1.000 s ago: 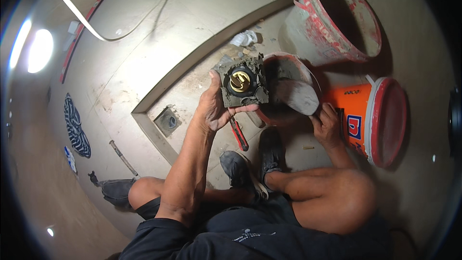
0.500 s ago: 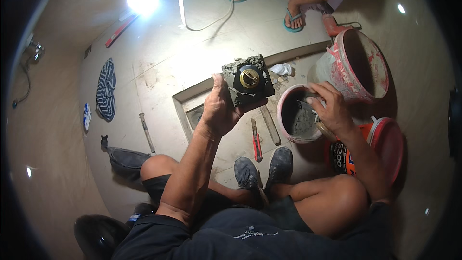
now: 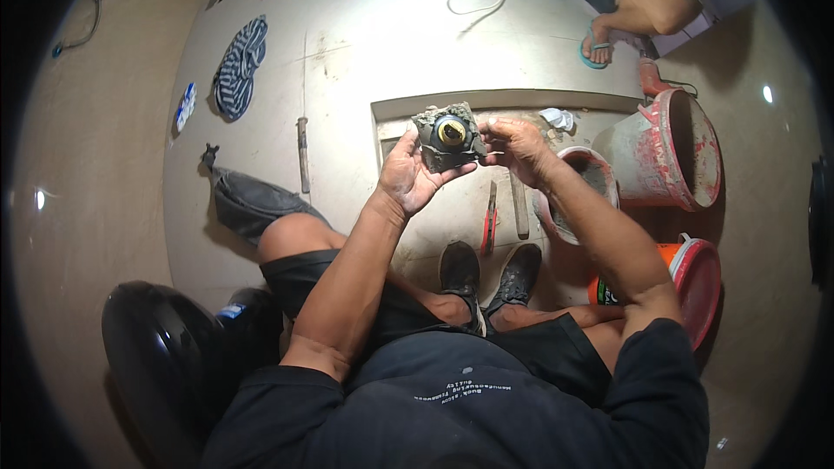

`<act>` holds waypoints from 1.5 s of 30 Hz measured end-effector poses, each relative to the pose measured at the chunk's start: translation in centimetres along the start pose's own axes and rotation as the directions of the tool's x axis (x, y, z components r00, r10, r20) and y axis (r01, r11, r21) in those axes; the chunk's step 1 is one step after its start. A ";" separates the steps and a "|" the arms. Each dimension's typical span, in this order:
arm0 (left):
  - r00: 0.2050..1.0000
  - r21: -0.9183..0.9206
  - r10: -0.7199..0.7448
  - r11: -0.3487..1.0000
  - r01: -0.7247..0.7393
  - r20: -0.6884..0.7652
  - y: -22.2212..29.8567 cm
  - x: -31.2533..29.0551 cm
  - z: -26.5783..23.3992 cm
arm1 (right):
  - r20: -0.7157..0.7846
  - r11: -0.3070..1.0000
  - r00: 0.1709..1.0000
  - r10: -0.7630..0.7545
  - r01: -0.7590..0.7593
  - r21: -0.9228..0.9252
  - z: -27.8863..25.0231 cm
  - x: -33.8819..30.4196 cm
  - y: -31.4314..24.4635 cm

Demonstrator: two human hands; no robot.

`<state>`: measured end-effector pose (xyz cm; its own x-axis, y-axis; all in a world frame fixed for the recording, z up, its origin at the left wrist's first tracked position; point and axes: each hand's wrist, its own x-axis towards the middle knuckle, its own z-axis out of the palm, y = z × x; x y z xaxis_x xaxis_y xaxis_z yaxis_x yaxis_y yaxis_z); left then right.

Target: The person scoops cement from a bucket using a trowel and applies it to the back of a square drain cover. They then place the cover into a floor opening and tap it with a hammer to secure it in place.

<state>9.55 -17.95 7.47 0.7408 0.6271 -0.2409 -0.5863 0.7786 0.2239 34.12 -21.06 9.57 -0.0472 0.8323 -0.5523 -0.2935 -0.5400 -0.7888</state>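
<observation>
Both hands grasp a mortar-caked fitting [image 3: 448,134] with a round brass centre, held up in front of the person above the floor. The left hand [image 3: 408,175] cups it from below and from the left, thumb along its lower edge and fingers behind it. The right hand [image 3: 519,146] pinches its right edge between fingertips, the palm turned away from the camera. The fitting sits between the two hands, touching both, its brass face turned up toward the camera.

Below it on the floor lie a red-handled tool [image 3: 490,219] and a flat grey trowel-like blade [image 3: 519,206], side by side, just ahead of the person's dark shoes [image 3: 486,271]. To the right stand a small bucket of grey mortar [image 3: 580,193], a larger red-stained bucket [image 3: 669,149] and an orange bucket on its side [image 3: 686,274]. A striped cloth [image 3: 239,68] lies well to the left. Another person's leg and sandalled foot [image 3: 599,39] show at the top.
</observation>
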 end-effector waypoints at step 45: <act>0.815 -0.293 0.024 0.927 -0.235 -0.579 -2.3 5.9 -17.1 | 0.008 0.965 0.998 0.054 -0.055 0.257 2.7 13.7 10.8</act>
<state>9.65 -15.60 -10.66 0.4001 0.5438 -0.7377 -0.8136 0.5813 -0.0127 27.74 -15.18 -5.81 -0.0706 0.8026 -0.5923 -0.5261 -0.5344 -0.6615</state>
